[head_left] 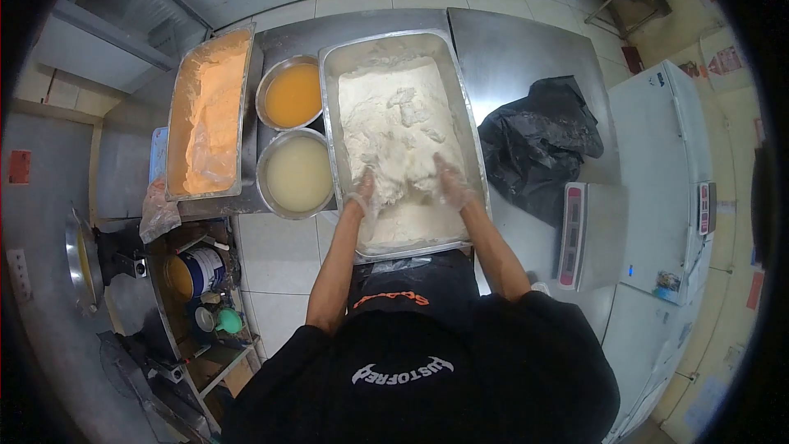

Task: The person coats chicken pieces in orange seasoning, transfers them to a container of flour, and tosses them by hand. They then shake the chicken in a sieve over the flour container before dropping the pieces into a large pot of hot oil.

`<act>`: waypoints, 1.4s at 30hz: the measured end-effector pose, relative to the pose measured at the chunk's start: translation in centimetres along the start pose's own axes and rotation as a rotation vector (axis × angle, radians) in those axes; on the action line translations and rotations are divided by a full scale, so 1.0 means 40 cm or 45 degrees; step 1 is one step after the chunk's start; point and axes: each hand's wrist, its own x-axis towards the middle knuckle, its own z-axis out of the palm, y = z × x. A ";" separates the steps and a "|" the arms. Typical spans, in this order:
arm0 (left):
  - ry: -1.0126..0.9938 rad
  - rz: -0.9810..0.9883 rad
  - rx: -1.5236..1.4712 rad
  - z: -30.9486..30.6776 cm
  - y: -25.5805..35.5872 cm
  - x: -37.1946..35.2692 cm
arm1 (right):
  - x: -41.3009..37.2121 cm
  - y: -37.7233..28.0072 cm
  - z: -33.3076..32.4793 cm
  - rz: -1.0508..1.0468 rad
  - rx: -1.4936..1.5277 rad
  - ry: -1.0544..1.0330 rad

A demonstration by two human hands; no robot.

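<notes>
A large metal tray (330,107) of white flour (390,107) stands on the steel table in front of me. My left hand (364,191), in a clear plastic glove, is at the flour's left side, its fingertips sunk in the powder. Opposite it, my right hand (453,184), also gloved, presses into the flour on the right. Both hands face forward, a short gap of heaped flour between them. Whether the buried fingers hold anything is hidden. Pale lumps (407,107) lie on the flour beyond the hands.
Left of the tray are a bowl of orange liquid (292,95), a bowl of pale liquid (298,174) and a tray of orange powder (217,115). To the right lie a black plastic bag (542,136) and a scale (593,234). White freezers (657,173) stand farther right.
</notes>
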 end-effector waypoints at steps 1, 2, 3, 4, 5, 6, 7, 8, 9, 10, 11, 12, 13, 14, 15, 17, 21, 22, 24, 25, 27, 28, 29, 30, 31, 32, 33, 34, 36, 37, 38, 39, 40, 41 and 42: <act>0.006 -0.080 0.120 0.001 0.026 -0.050 | -0.067 -0.037 -0.012 -0.053 0.343 0.094; 0.005 -0.161 0.240 0.002 0.054 -0.101 | -0.135 -0.073 -0.024 -0.130 0.679 0.174; -0.009 -0.109 0.562 -0.016 0.006 -0.087 | -0.072 -0.006 -0.044 -0.211 0.094 0.079; 0.023 0.002 0.974 -0.043 -0.070 -0.025 | -0.007 0.086 -0.046 -0.391 -0.750 0.050; 0.126 0.162 1.414 -0.051 -0.138 0.046 | 0.038 0.153 -0.013 -0.526 -1.240 0.045; 0.259 0.258 1.646 -0.032 -0.171 0.095 | 0.070 0.185 0.031 -0.554 -1.402 0.028; 0.320 0.119 1.568 0.038 -0.136 0.053 | 0.103 0.192 0.070 -0.506 -1.260 0.039; 0.324 0.117 1.559 0.048 -0.110 0.049 | 0.134 0.184 0.101 -0.485 -1.018 0.089; 0.333 0.192 1.323 0.049 -0.079 0.052 | 0.164 0.165 0.117 -0.535 -0.766 0.148; 0.342 0.269 1.089 0.045 -0.036 0.058 | 0.196 0.146 0.107 -0.785 -0.587 0.254; 0.301 0.328 1.171 0.031 0.017 0.056 | 0.232 0.130 0.096 -1.042 -0.438 0.344; 0.255 0.381 1.252 0.018 0.053 0.051 | 0.124 0.005 0.057 -0.808 -0.440 0.344; 0.258 0.375 1.251 0.017 0.067 0.051 | -0.007 -0.139 0.016 -0.572 -0.450 0.340; 0.404 0.534 1.448 0.021 0.087 0.048 | 0.015 -0.154 0.016 -0.634 -0.629 0.498; 0.553 0.702 1.640 0.029 0.112 0.048 | 0.037 -0.168 0.015 -0.674 -0.807 0.670; 0.576 0.544 1.771 0.083 0.178 0.054 | 0.094 -0.181 0.028 -0.770 -1.166 1.016; 0.494 0.805 1.768 0.025 0.084 0.296 | 0.191 -0.206 0.025 -1.134 -1.044 0.494; 0.490 0.801 1.764 0.002 0.072 0.306 | 0.199 -0.213 0.004 -1.134 -0.970 0.050; 0.090 0.772 1.344 -0.037 0.073 0.318 | 0.150 -0.312 -0.051 -0.962 -1.134 -0.126; -0.032 0.594 1.588 0.015 0.157 0.202 | 0.154 -0.357 -0.062 -0.802 -0.961 0.041; -0.072 1.128 1.829 -0.013 0.178 0.211 | 0.228 -0.409 -0.062 -0.862 -0.990 0.398; -0.048 1.076 1.858 -0.035 0.198 0.220 | 0.276 -0.398 -0.039 -0.871 -0.992 0.397; -0.015 0.939 1.855 -0.043 0.237 0.213 | 0.305 -0.377 0.006 -1.192 -1.146 0.561; 0.035 0.757 1.837 -0.048 0.275 0.212 | 0.308 -0.367 0.046 -1.517 -1.290 0.730; 0.070 0.656 1.868 -0.052 0.314 0.208 | 0.303 -0.350 0.082 -1.503 -1.036 0.437; 0.075 0.604 1.946 -0.049 0.339 0.206 | 0.288 -0.346 0.090 -1.510 -1.024 0.433; 0.065 0.579 2.056 -0.045 0.349 0.200 | 0.268 -0.335 0.080 -1.361 -0.985 0.028; 0.047 0.621 2.221 -0.032 0.340 0.191 | 0.245 -0.319 0.057 -1.186 -0.940 -0.365; 0.132 0.857 2.614 0.008 0.277 0.163 | 0.219 -0.304 0.001 -1.294 -1.168 -0.597; 0.252 0.935 2.720 0.034 0.234 0.152 | 0.193 -0.273 0.009 -1.304 -1.182 -0.590; 0.390 0.975 2.752 0.056 0.190 0.133 | 0.165 -0.217 0.026 -1.357 -1.457 -0.160; 0.416 0.889 2.689 0.070 0.158 0.116 | 0.151 -0.184 0.034 -1.378 -1.707 0.288; 0.446 0.806 2.625 0.085 0.125 0.099 | 0.152 -0.168 0.046 -1.378 -1.722 0.282; 0.479 0.626 2.508 0.092 0.092 0.090 | 0.136 -0.160 0.066 -1.124 -1.642 0.111; 0.473 0.619 2.495 0.084 0.077 0.092 | 0.121 -0.151 0.071 -0.871 -1.550 -0.049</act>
